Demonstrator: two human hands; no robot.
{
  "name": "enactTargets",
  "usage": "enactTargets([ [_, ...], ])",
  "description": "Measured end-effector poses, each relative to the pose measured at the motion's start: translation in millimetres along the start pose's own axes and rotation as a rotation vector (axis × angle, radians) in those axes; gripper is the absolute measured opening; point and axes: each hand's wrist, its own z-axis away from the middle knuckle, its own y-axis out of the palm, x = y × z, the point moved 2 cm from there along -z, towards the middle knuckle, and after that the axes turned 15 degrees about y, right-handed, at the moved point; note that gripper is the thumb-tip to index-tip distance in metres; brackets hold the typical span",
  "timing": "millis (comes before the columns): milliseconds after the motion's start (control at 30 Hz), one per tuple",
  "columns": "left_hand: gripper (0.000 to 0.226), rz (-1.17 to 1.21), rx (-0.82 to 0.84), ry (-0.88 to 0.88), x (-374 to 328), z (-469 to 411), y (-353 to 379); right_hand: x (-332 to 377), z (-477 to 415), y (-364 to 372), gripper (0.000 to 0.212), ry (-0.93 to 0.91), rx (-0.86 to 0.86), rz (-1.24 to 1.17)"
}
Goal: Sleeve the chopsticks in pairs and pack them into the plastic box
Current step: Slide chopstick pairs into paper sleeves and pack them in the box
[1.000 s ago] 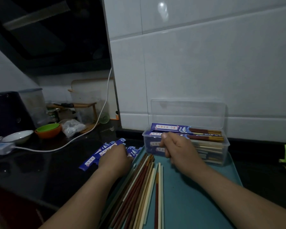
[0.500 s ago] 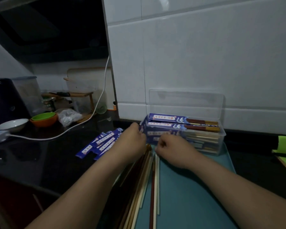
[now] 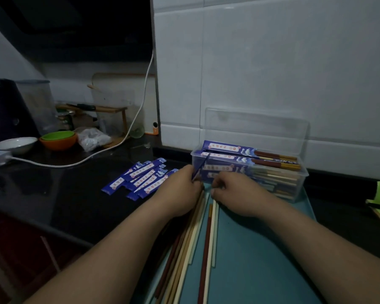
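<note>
Sleeve, blue, in pinching left hand; pale chopsticks in curled right hand.

Single wide-angle cam on my head, facing forward and down, close over the bench; left hand, right hand mid-frame, wall straight ahead.

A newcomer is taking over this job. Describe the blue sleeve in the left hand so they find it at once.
Find the clear plastic box against the white tiled wall; just before its left end, the left hand pinches one blue sleeve. Unlike the sleeves lying flat on the black counter to the left, it is lifted and tilted up towards the box.
</note>
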Motion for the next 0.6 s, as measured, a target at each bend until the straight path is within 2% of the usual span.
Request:
enactTargets([
  [267,0.011,-0.076,0.091,0.053,-5,5,-1,6,7,-10,0.014,0.096,0.063,-0.016],
  [400,0.008,-0.068,0.058,0.047,-7,5,-2,7,8,-12,0.02,0.126,0.057,-0.067],
  [600,0.012,-0.133,0.132,0.034,-7,5,1,4,6,-16,0.011,0.105,0.057,-0.051],
])
